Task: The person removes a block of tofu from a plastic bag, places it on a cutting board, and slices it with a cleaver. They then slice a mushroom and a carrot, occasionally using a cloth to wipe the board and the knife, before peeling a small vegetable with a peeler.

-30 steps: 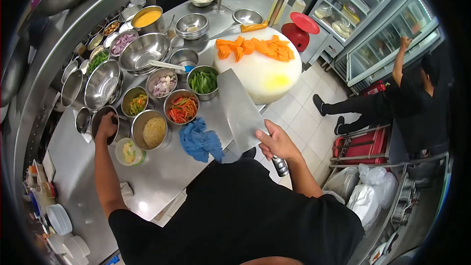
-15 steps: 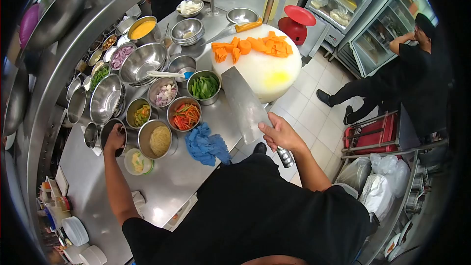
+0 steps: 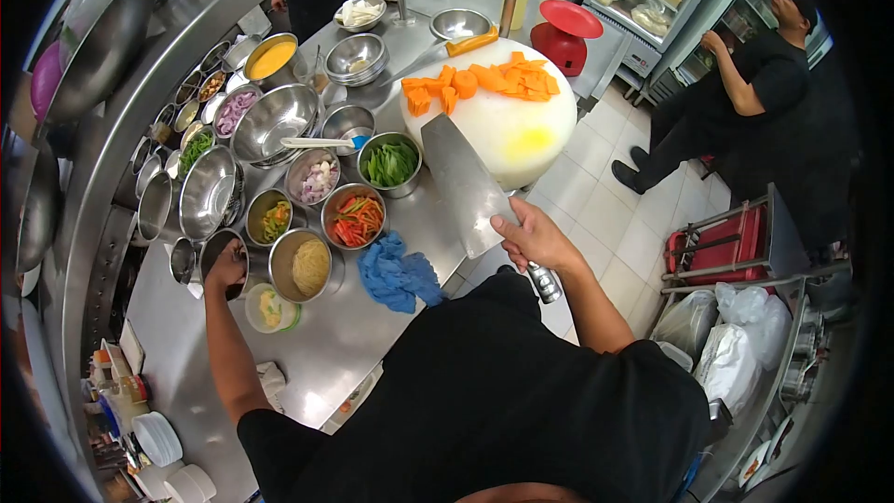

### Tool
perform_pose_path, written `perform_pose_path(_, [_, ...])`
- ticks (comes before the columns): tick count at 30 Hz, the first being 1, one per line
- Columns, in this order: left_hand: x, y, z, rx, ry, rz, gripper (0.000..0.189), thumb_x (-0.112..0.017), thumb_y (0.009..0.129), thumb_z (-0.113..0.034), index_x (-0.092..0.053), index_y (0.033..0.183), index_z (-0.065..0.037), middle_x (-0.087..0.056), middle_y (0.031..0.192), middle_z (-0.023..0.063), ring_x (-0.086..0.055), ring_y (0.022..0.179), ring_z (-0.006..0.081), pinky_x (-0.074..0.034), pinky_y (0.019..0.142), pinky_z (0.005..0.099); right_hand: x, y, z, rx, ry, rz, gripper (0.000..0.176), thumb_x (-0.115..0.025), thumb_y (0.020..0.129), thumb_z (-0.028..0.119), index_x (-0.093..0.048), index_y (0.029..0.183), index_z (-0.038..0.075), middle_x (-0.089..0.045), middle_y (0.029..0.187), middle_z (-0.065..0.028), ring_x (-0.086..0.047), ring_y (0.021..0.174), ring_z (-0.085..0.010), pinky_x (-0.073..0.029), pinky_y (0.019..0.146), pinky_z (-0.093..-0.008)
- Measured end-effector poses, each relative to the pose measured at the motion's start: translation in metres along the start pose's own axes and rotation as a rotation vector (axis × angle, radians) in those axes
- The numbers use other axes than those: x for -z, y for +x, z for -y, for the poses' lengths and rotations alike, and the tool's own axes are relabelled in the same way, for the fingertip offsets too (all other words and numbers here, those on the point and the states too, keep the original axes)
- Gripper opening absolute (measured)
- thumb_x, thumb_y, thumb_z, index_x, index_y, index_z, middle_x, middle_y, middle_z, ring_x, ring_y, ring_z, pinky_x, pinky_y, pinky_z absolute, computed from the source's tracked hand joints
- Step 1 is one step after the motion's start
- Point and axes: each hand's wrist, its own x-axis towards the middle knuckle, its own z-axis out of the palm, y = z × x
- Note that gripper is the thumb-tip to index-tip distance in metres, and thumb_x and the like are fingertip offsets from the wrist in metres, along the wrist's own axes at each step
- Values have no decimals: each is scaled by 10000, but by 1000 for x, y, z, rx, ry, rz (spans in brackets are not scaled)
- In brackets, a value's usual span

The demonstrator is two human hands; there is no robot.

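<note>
My right hand [image 3: 533,235] is closed on the handle of a cleaver [image 3: 461,182]. The wide blade points up and left toward the round white chopping block [image 3: 545,130], with its tip near the block's edge. Sliced carrot [image 3: 512,79] lies along the far side of the block. On the left, my left hand [image 3: 226,265] reaches into a metal container [image 3: 209,244], and its fingertips are hidden inside. Around it stand metal containers of noodles [image 3: 310,266], cut red peppers [image 3: 359,223] and pickled-looking vegetables [image 3: 276,221], plus a small plastic tub [image 3: 271,308].
A crumpled blue cloth [image 3: 399,272] lies at the counter's front edge. Farther back are a container of green leaves [image 3: 388,165], a white-handled brush [image 3: 321,142], a yellow-handled knife [image 3: 472,41] and a red scale [image 3: 566,35]. A co-worker [image 3: 754,84] stands by the fridges at right.
The co-worker at right has straightened up and turned. My left hand stays in the container and my right hand keeps the cleaver, while the view has shifted slightly.
</note>
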Motion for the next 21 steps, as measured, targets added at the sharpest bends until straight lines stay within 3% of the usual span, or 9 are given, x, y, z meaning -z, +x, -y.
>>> perform_pose_path(5, [4, -8, -6, -17, -232, 161, 273, -546, 793, 96, -509, 971, -107, -500, 758, -23, -500, 596, 95, -440, 459, 251, 1, 7, 4, -10, -13, 2, 373, -571, 988, 366, -481, 1129, 32, -412, 551, 38, -417, 397, -58, -411, 381, -238])
perform_pose_path(7, [2, -5, 0, -100, -138, 35, 203, -558, 805, 94, -529, 901, -83, -530, 720, -11, -510, 556, 83, -442, 443, 253, -2, 9, 2, 0, -4, 0, 355, -574, 987, 367, -489, 1090, 39, -408, 559, 39, -408, 391, -55, -404, 374, -231])
perform_pose_path(10, [-2, -7, 0, -64, -157, -119, 157, -589, 803, 80, -544, 835, -68, -564, 670, 1, -525, 505, 88, -444, 436, 257, 1, 13, 3, -3, -6, 29, 348, -570, 989, 362, -492, 1106, 44, -408, 557, 39, -406, 389, -56, -404, 376, -226])
perform_pose_path(12, [4, 0, 21, -62, -220, -141, 136, -659, 811, 34, -555, 824, -52, -585, 635, 15, -531, 465, 94, -446, 436, 253, 3, 16, 4, -26, -42, 20, 363, -551, 1000, 336, -475, 1174, 28, -411, 538, 40, -419, 401, -61, -417, 383, -245])
perform_pose_path(14, [13, -3, 28, -88, -159, -312, 161, -730, 811, -27, -572, 835, -48, -583, 642, 6, -542, 492, 90, -447, 438, 251, 3, 13, 7, -19, -22, 15, 345, -544, 1004, 324, -479, 1172, 30, -413, 543, 36, -416, 400, -63, -414, 380, -245])
perform_pose_path(17, [35, -40, -14, -188, -135, -477, 163, -735, 849, -114, -596, 897, -44, -574, 707, -6, -547, 600, 72, -488, 543, 237, 13, 9, 15, -45, 18, -16, 312, -534, 1008, 302, -488, 1169, 40, -416, 555, 26, -412, 396, -67, -411, 375, -245])
perform_pose_path(21, [6, -105, -166, -298, -406, -285, 180, -645, 927, -70, -607, 1084, 9, -604, 1031, 25, -596, 895, 93, -528, 752, 248, 52, 6, 19, -94, 9, -92, 255, -531, 1005, 268, -503, 1152, 61, -420, 573, 16, -411, 392, -71, -404, 367, -245])
